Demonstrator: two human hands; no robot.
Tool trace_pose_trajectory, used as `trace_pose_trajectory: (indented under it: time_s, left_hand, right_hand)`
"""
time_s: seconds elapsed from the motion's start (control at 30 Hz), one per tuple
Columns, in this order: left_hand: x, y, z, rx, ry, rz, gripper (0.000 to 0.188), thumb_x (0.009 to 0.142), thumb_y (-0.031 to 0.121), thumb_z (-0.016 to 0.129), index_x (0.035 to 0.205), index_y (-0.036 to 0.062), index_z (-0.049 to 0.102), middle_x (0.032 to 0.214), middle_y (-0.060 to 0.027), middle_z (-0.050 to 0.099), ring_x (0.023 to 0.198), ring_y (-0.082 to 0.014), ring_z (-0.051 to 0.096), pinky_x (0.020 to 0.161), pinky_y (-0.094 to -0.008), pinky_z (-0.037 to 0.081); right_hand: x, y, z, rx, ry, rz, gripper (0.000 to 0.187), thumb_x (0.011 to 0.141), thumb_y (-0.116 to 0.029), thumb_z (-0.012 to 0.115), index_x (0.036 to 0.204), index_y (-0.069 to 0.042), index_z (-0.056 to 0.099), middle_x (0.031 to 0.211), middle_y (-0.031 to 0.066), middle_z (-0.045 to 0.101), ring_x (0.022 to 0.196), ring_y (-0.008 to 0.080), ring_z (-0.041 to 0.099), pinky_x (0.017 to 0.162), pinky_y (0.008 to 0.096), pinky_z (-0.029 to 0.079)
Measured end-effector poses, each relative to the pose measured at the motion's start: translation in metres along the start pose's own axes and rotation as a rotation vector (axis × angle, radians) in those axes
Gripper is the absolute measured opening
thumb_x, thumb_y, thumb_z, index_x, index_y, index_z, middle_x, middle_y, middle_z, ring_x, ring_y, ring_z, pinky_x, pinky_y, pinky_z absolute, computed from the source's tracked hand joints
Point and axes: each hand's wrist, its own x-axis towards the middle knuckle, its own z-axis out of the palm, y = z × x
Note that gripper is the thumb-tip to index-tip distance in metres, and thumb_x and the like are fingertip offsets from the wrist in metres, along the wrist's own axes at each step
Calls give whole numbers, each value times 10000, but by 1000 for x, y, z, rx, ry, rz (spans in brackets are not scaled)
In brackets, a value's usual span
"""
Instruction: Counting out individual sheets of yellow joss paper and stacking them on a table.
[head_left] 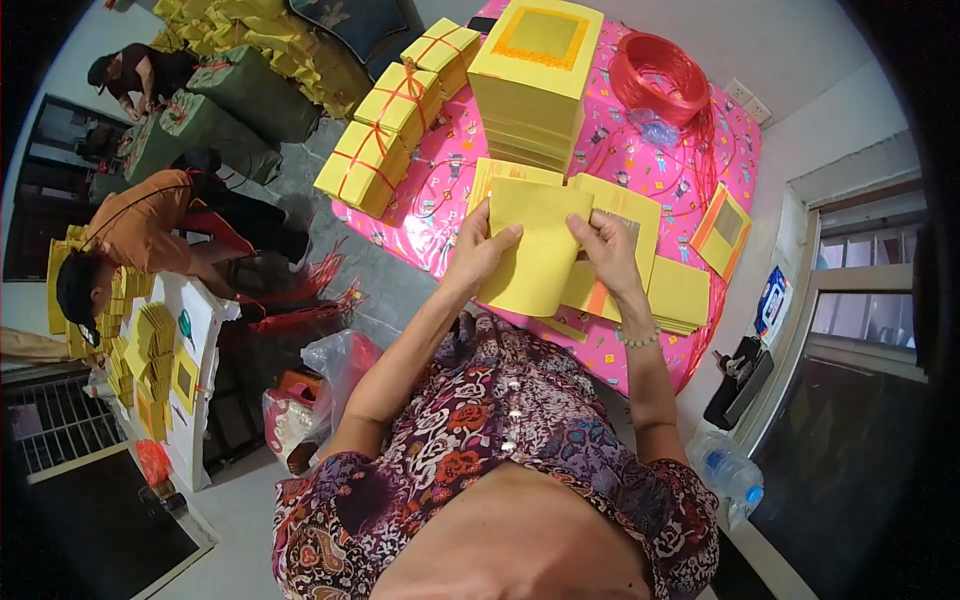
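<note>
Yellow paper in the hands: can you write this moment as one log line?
left hand: holding yellow paper | right hand: pinching its upper right edge | beyond: tall yellow stack | right of stack: red coil

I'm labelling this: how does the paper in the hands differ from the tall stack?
The held paper shows a plain face; the tall stack has an orange-framed square on top. The held paper is gripped by the left hand and right hand; the tall stack stands on the pink tablecloth. Both are yellow.

Plain yellow paper (530, 248) — pink cartoon-print tablecloth (425, 235), red coil (627, 78), purple-red floral garment (450, 405)
</note>
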Motion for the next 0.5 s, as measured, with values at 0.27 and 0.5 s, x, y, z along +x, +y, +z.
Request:
trace_pose_trajectory:
  time_s: [0.27, 0.5]
  left_hand:
    - [-7, 2, -9, 30, 62, -38, 418, 845, -49, 504, 1254, -18, 422, 1154, -125, 574, 1047, -184, 561, 901, -307, 434]
    - [-7, 1, -19, 58, 72, 5, 407, 848, -56, 489, 1248, -12, 432, 1148, -130, 580, 1027, -190, 575, 888, -310, 446]
  right_hand:
    - [3, 14, 6, -190, -14, 92, 311, 883, -251, 610, 876, 57, 652, 720, 26, 643, 626, 50, 565, 542, 208, 467]
    - [4, 15, 11, -259, -124, 177, 296, 890, -235, 599, 976, 43, 649, 825, 46, 664, 706, 80, 609, 619, 228, 506]
